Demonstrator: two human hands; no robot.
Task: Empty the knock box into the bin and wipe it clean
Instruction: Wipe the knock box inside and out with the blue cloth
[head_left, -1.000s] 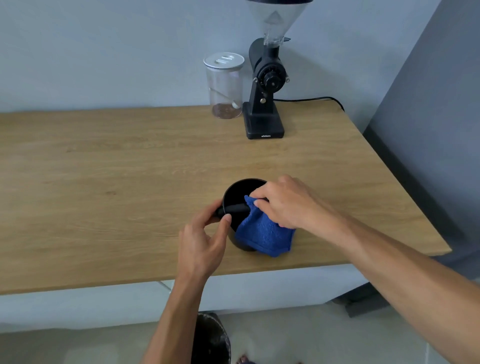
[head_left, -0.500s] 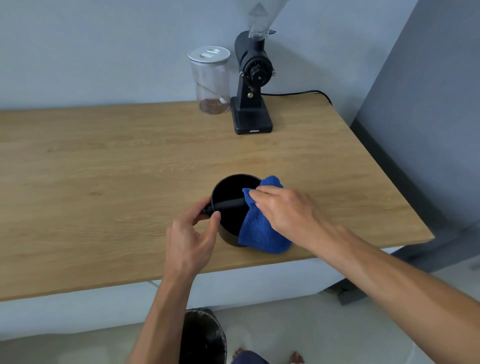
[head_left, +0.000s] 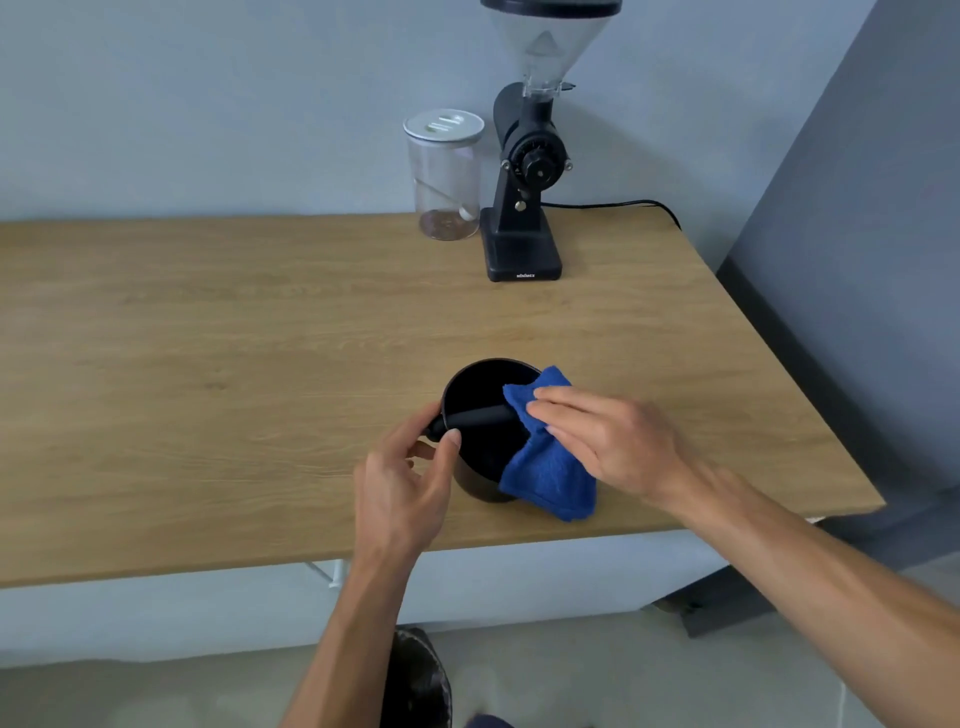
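The round black knock box (head_left: 480, 384) stands upright near the front edge of the wooden table, its black bar (head_left: 480, 417) across the opening. My left hand (head_left: 405, 486) grips the box's left side, thumb on the end of the bar. A blue cloth (head_left: 545, 470) hangs over the box's right rim and down its outside. My right hand (head_left: 608, 441) lies on the cloth with flat fingers, pressing it against the rim. A dark bin (head_left: 415, 680) sits on the floor below the table edge, partly hidden by my left forearm.
A black coffee grinder (head_left: 524, 208) with a clear hopper stands at the back of the table (head_left: 208, 364), its cable trailing right. A clear jar (head_left: 447, 176) with a white lid is just left of it. A grey wall panel rises on the right.
The cloth has slid around the right rim and now sticks up over its far side. My right hand's fingers have flattened on it. My left hand stays on the box.
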